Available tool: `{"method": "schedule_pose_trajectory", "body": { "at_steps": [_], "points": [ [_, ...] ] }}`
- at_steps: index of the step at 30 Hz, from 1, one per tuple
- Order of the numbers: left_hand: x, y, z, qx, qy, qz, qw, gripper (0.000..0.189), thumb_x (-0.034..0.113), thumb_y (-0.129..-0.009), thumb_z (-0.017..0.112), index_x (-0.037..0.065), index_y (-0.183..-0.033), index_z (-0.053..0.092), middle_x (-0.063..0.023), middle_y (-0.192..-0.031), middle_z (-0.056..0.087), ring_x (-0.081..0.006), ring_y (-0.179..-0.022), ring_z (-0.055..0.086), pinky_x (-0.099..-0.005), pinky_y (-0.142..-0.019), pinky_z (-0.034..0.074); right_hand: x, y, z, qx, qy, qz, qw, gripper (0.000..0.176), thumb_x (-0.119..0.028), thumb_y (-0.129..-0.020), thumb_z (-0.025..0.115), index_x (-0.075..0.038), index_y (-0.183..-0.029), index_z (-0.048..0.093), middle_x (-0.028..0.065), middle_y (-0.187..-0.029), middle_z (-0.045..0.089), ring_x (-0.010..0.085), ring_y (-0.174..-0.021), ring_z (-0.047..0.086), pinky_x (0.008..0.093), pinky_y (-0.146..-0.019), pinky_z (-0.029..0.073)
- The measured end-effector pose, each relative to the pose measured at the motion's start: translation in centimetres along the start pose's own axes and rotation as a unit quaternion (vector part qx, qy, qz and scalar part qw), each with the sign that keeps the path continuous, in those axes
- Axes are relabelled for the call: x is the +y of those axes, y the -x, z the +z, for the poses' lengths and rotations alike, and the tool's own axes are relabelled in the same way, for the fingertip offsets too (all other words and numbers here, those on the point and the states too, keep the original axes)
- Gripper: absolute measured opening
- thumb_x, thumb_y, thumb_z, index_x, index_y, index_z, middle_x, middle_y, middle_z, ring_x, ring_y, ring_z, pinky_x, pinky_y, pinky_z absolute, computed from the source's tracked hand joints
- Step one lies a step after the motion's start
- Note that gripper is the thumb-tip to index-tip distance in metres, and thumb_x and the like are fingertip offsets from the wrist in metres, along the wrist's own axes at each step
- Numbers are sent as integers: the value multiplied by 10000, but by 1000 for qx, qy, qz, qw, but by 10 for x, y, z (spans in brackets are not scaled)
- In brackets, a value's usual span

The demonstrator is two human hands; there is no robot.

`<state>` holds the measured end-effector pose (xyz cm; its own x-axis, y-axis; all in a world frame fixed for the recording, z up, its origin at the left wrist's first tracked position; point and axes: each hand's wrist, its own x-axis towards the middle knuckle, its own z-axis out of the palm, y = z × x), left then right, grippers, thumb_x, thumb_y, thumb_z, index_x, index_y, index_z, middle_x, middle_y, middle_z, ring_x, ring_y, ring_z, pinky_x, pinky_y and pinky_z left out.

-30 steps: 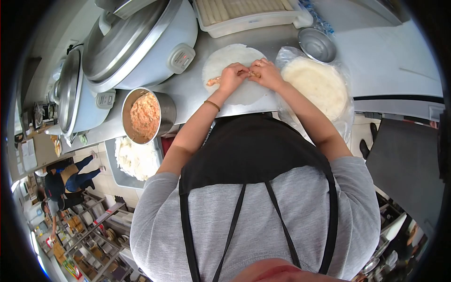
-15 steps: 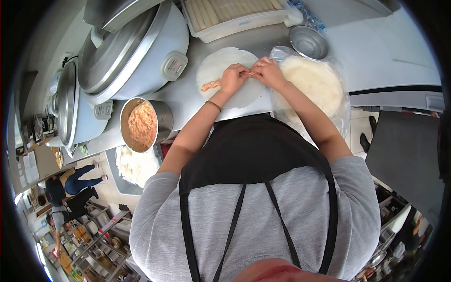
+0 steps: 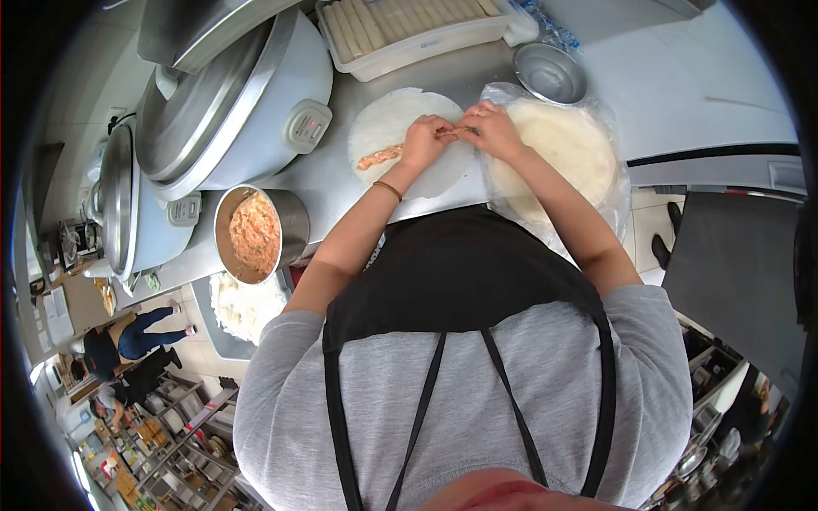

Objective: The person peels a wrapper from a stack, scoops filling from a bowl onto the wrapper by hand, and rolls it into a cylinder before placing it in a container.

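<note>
A round, thin, pale spring roll wrapper (image 3: pixel 394 112) lies flat on the steel counter. A strip of orange-pink minced filling (image 3: pixel 380 157) runs across it and shows to the left of my hands. My left hand (image 3: pixel 424 141), with a band at the wrist, is closed over the strip with its fingertips pinched. My right hand (image 3: pixel 495 132) pinches the filling's right end, its fingertips almost meeting those of the left. To the right, a stack of wrappers (image 3: pixel 567 157) rests in clear plastic, partly under my right forearm.
A steel pot (image 3: pixel 295 223) of filling stands left, beside large lidded cookers (image 3: pixel 256 128). Behind the wrapper sit a plastic tub (image 3: pixel 426 40) of rolls and a metal bowl (image 3: pixel 550 75). A tray (image 3: pixel 209 311) of white shreds is below the counter. People (image 3: pixel 141 336) stand farther off.
Both hands stay close together on the filling, with only small finger movements at its right end. The whole view has shifted slightly. A person in the background has moved a little.
</note>
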<state>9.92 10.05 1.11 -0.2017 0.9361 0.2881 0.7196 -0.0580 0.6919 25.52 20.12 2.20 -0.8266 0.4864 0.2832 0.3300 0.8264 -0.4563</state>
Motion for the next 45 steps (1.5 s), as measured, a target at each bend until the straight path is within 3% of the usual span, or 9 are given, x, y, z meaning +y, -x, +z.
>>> {"method": "schedule_pose_trajectory", "body": {
  "at_steps": [18, 20, 22, 23, 25, 29, 37, 43, 45],
  "points": [
    [5, -8, 9, -1, 67, -46, 997, 193, 149, -733, 712, 38, -882, 659, -106, -799, 638, -214, -739, 626, -305, -692, 515, 8, -9, -9, -53, 87, -17, 995, 90, -220, -729, 644, -193, -810, 673, -32, -838, 586, 166, -921, 521, 380, -811, 383],
    [2, -12, 6, 13, 134, -69, 988, 205, 170, -764, 700, 35, -911, 652, -90, -812, 646, -205, -746, 626, -307, -703, 514, 11, -15, -12, 65, 13, -4, 998, 99, -177, -740, 629, -158, -830, 665, -5, -812, 585, 201, -874, 549, 392, -745, 428],
    [12, -21, -12, 16, 347, -252, 903, 251, 210, -862, 603, 10, -1014, 610, -80, -923, 643, -195, -816, 619, -312, -751, 508, -8, -29, -22, 76, -41, 9, 996, 109, -134, -739, 642, -122, -847, 658, 14, -821, 593, 211, -862, 563, 356, -727, 444],
    [19, -23, -23, 19, 346, -253, 903, 251, 210, -862, 603, 10, -1014, 610, -80, -923, 643, -195, -816, 619, -312, -751, 508, -20, -37, -27, 87, -94, 24, 991, 125, -91, -738, 655, -86, -863, 650, 33, -830, 601, 221, -850, 576, 320, -709, 461],
    [29, -26, -50, -14, 609, -331, 721, 278, 162, -909, 505, -38, -1098, 545, -126, -1026, 610, -202, -930, 593, -313, -824, 490, -42, -47, -28, 54, -196, 16, 979, 139, -99, -749, 633, -90, -887, 644, 38, -862, 614, 239, -849, 578, 339, -713, 468],
    [18, -5, -92, -7, 623, -265, 736, 330, 157, -907, 503, -62, -1154, 487, -165, -1094, 580, -234, -995, 577, -333, -890, 464, -90, -55, -61, 55, -316, 7, 947, 132, -122, -753, 632, -101, -881, 657, 48, -887, 642, 255, -870, 577, 323, -744, 470],
    [-12, 143, -259, 396, 196, -245, 863, 219, 118, -860, 573, -66, -968, 624, -113, -950, 640, -201, -871, 618, -294, -785, 505, -2, -25, -1, -29, -110, -31, 993, 62, -157, -704, 678, -107, -738, 690, 26, -801, 629, 239, -810, 528, 333, -737, 443],
    [-30, 205, -273, 369, -227, -438, 788, 148, 100, -816, 602, 11, -916, 666, -118, -954, 654, -255, -846, 616, -324, -751, 471, 8, -19, 4, -47, -102, -16, 994, 195, -216, -673, 709, -122, -843, 689, 39, -863, 614, 240, -875, 522, 346, -783, 427],
    [-24, 194, -261, 385, -392, -207, 809, 126, 96, -775, 627, 39, -879, 668, -128, -945, 647, -295, -886, 587, -361, -821, 431, -2, -22, 6, -15, -96, -39, 994, 259, -249, -663, 722, -125, -887, 684, 45, -902, 610, 241, -905, 523, 350, -799, 424]
  ]
}}
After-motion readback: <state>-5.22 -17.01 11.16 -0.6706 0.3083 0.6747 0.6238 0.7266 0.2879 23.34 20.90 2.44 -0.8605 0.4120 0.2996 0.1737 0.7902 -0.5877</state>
